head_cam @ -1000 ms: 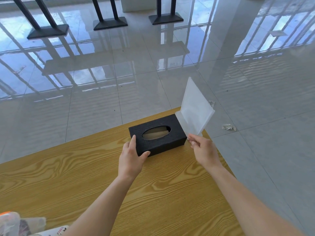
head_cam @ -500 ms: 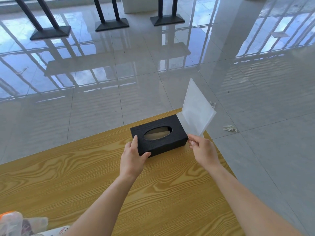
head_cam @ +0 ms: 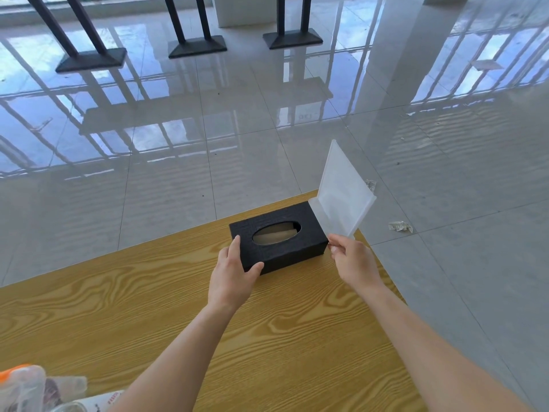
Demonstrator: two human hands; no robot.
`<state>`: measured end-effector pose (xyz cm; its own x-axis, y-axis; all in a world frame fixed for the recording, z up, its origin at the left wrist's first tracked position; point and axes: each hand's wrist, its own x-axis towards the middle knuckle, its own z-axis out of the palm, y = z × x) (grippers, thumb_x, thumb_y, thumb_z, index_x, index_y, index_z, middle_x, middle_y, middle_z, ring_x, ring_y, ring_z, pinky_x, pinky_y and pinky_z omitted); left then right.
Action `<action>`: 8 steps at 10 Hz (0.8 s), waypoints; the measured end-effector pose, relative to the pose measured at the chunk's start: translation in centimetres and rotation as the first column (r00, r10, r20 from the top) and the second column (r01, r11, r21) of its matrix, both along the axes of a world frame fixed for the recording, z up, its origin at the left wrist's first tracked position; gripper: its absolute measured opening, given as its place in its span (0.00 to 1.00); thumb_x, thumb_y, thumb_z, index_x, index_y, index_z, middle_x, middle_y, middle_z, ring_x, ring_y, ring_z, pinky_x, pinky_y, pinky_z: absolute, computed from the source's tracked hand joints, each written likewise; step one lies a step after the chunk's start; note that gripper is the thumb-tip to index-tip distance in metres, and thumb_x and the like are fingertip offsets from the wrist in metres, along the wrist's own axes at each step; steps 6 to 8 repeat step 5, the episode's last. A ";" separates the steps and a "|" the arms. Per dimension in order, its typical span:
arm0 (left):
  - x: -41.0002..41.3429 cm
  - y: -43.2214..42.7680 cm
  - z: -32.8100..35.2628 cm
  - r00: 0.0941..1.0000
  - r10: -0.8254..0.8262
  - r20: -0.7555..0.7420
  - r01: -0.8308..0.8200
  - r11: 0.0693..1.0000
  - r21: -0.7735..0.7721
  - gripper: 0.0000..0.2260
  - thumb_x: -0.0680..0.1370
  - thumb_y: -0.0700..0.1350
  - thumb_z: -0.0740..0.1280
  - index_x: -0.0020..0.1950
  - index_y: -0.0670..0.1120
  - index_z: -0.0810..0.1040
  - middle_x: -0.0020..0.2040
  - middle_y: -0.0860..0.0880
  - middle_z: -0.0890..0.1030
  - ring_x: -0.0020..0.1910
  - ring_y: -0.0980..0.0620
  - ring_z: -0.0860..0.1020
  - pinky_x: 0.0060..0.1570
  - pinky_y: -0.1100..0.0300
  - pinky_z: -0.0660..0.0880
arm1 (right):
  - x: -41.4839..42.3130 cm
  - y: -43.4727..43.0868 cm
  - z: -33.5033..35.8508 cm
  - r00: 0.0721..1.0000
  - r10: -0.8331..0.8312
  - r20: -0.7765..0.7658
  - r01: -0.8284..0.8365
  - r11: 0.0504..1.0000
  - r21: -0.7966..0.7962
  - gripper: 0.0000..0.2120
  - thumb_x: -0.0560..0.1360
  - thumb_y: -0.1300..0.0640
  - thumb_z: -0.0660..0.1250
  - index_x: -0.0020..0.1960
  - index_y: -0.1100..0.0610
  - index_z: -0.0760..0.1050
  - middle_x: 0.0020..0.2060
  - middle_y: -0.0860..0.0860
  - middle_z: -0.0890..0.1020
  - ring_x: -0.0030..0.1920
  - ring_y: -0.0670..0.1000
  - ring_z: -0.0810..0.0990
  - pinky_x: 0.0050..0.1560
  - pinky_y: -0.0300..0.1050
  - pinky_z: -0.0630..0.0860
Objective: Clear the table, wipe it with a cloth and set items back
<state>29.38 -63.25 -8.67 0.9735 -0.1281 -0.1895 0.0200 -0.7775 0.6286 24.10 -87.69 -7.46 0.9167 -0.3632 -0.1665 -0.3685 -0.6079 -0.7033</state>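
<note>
Currently both hands are busy at the table's (head_cam: 267,337) far right corner. Left hand (head_cam: 233,273) wraps the near-left corner of the black tissue box (head_cam: 277,236) — thumb on the front face, fingers on top, probably squaring it up. Right hand (head_cam: 353,263) pinches the bottom corner of the frosted plastic stand (head_cam: 341,197), holding it upright just beside the box's right end, likely to seat it. Count: 1 box, 1 stand, 2 paper scraps on the floor (head_cam: 445,263). Clutter at the near-left edge — can't identify it.
</note>
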 end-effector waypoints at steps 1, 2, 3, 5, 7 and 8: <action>0.1 0.4 0.5 1.000 -0.001 -0.008 0.002 0.999 0.037 0.35 0.78 0.56 0.66 0.80 0.49 0.53 0.75 0.45 0.65 0.70 0.46 0.69 0.61 0.56 0.69 | 0.0 0.2 0.8 1.000 0.006 0.009 -0.006 1.000 -0.007 0.15 0.82 0.62 0.59 0.66 0.60 0.75 0.59 0.55 0.82 0.60 0.54 0.79 0.57 0.41 0.76; 0.1 0.7 1.3 1.000 0.005 -0.002 -0.005 0.998 0.063 0.35 0.79 0.54 0.66 0.80 0.47 0.53 0.74 0.44 0.65 0.68 0.45 0.70 0.58 0.57 0.68 | -0.2 0.5 1.8 1.000 0.025 0.012 -0.024 0.999 -0.043 0.12 0.81 0.63 0.59 0.61 0.63 0.76 0.55 0.57 0.83 0.56 0.57 0.81 0.55 0.50 0.79; 0.1 1.0 2.0 1.000 0.004 0.016 -0.005 0.996 0.087 0.33 0.79 0.54 0.65 0.79 0.48 0.53 0.73 0.44 0.66 0.67 0.45 0.71 0.55 0.58 0.67 | -0.3 0.8 2.6 0.999 0.031 0.019 -0.029 0.996 -0.086 0.11 0.81 0.63 0.59 0.59 0.66 0.76 0.53 0.60 0.83 0.55 0.59 0.81 0.55 0.54 0.80; -0.6 1.7 3.7 0.996 -0.022 0.089 0.005 0.984 0.180 0.34 0.79 0.54 0.64 0.79 0.48 0.52 0.73 0.46 0.65 0.66 0.46 0.72 0.54 0.56 0.73 | -0.6 1.6 4.5 0.998 0.046 0.040 -0.042 0.994 -0.096 0.10 0.80 0.62 0.62 0.59 0.64 0.77 0.53 0.57 0.83 0.55 0.56 0.81 0.51 0.45 0.77; -0.6 1.7 3.7 0.996 -0.022 0.089 0.005 0.984 0.180 0.34 0.79 0.54 0.64 0.79 0.48 0.52 0.73 0.46 0.65 0.66 0.46 0.72 0.54 0.56 0.73 | -0.6 1.6 4.5 0.998 0.046 0.040 -0.042 0.994 -0.096 0.10 0.80 0.62 0.62 0.59 0.64 0.77 0.53 0.57 0.83 0.55 0.56 0.81 0.51 0.45 0.77; -0.6 1.7 3.7 0.996 -0.022 0.089 0.005 0.984 0.180 0.34 0.79 0.54 0.64 0.79 0.48 0.52 0.73 0.46 0.65 0.66 0.46 0.72 0.54 0.56 0.73 | -0.6 1.6 4.5 0.998 0.046 0.040 -0.042 0.994 -0.096 0.10 0.80 0.62 0.62 0.59 0.64 0.77 0.53 0.57 0.83 0.55 0.56 0.81 0.51 0.45 0.77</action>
